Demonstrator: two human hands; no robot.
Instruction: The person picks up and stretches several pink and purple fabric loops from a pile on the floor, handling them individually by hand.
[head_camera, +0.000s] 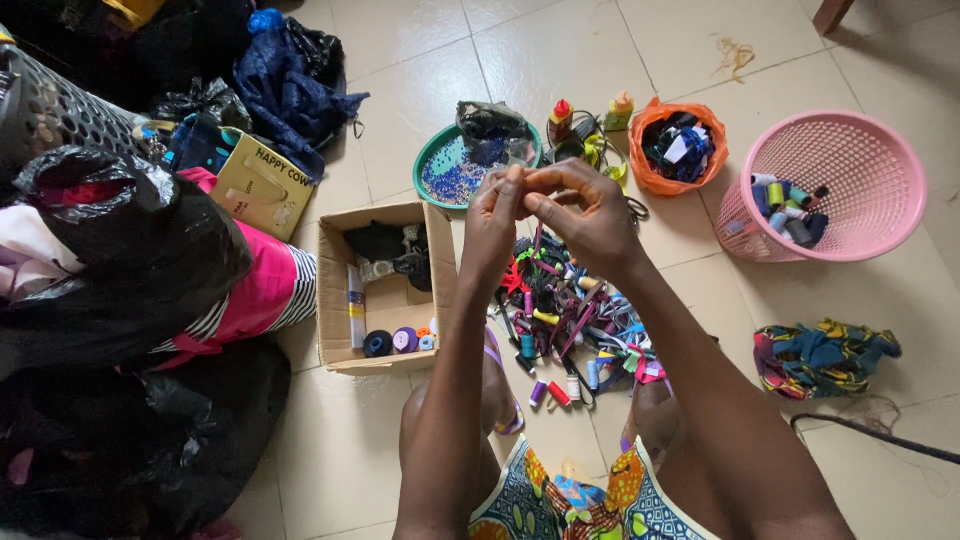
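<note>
While raised together above the heap of thread spools and ribbons (570, 320), left hand (492, 222) and right hand (590, 215) meet fingertip to fingertip, pinched shut on something too small to make out; possibly a thread or bead, cannot tell which. Fingers curled, thumbs and forefingers pressed close, nothing else gripped.

Directly beneath the hands, spread on the tiled floor (420, 110): the heap, a tangle of small spools, purple and black ribbons, a red piece, blue and yellow bits, lying between the bare knees. Just left of the heap, an open cardboard box (335, 300) holding dark cloth, a white tube and a few spools, black and purple among them. Beyond the heap, partly hidden by the hands, a green bowl (432, 160) of blue beads with a crumpled dark bag on it. Right of the bowl, two small bottles with a red and an orange cap, then an orange bag (655, 175) stuffed with dark and blue ribbon rolls. Farther right of the heap, a pink mesh basket (850, 150) tipped on its side, spools inside. Near right of the heap, a folded patterned cloth (825, 355) in blue, yellow and red. Well left of the box, black plastic bags (120, 260), pink striped fabric, a yellow carton.
</note>
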